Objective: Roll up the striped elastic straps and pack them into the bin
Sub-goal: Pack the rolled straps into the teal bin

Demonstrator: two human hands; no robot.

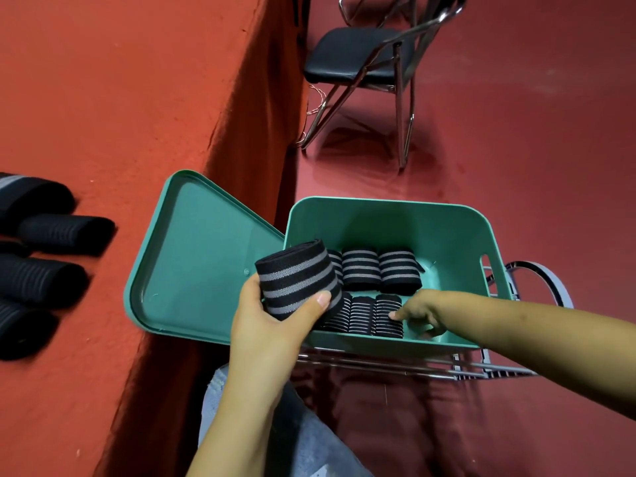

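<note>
My left hand (275, 315) grips a rolled black strap with grey stripes (297, 278), holding it over the near left corner of the green bin (447, 232). Inside the bin lie several rolled striped straps (378, 270) in two rows. My right hand (418, 313) reaches into the bin from the right, its fingertips touching the rightmost roll of the near row (387, 316).
The bin's green lid (192, 256) leans against the red table edge (103, 98) on the left. Several black rolls (44, 253) lie on the table at far left. The bin rests on a metal rack (395, 364). A black folding chair (361, 60) stands behind on the red floor.
</note>
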